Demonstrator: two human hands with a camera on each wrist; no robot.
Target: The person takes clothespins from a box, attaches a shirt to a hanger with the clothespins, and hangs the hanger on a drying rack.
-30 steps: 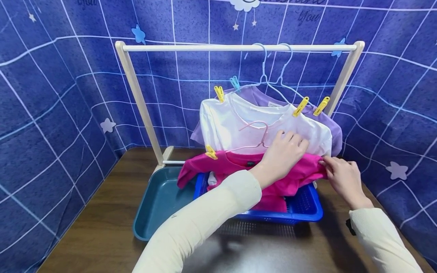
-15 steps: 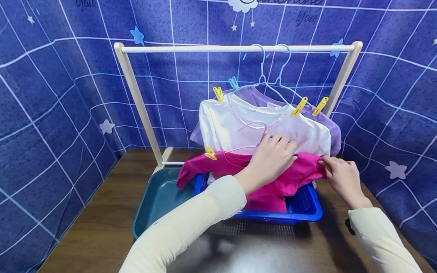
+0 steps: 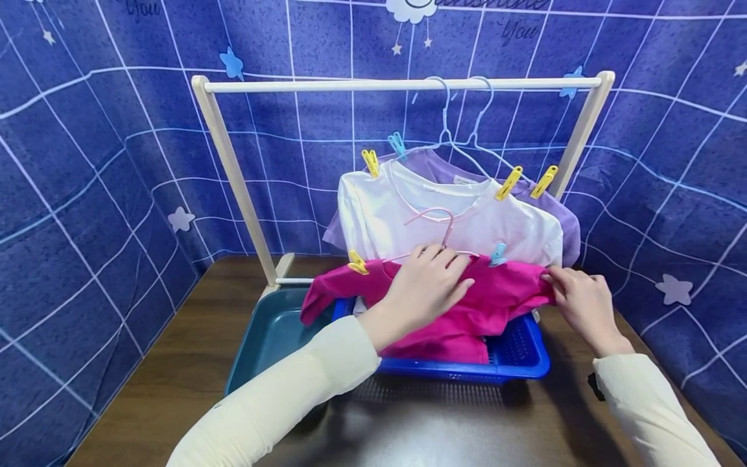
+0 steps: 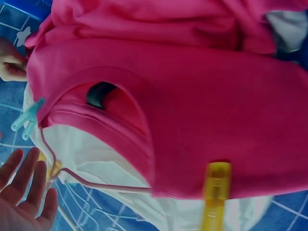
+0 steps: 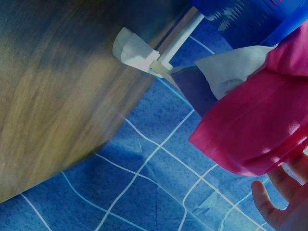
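Note:
A bright pink shirt (image 3: 496, 295) hangs on a pink hanger (image 3: 448, 227), its lower part in a blue basket (image 3: 539, 353). A yellow clothespin (image 3: 357, 263) clips its left shoulder and a light blue clothespin (image 3: 498, 255) its right. My left hand (image 3: 423, 282) is over the neckline in the head view, close to the hanger. In the left wrist view its fingers (image 4: 21, 180) are spread and hold nothing. My right hand (image 3: 583, 305) pinches the right sleeve end of the shirt, which also shows in the right wrist view (image 5: 260, 130).
A wooden rack (image 3: 350, 85) stands behind, with a white shirt (image 3: 373, 214) and a purple shirt (image 3: 569, 227) on blue hangers, pegged with yellow and blue clothespins. At left, a teal tray (image 3: 274, 324) sits on the brown table (image 3: 175, 363), against a blue patterned cloth.
My left hand has moved left from the right shoulder toward the neckline, uncovering the light blue clothespin. The right hand keeps its pinch on the sleeve.

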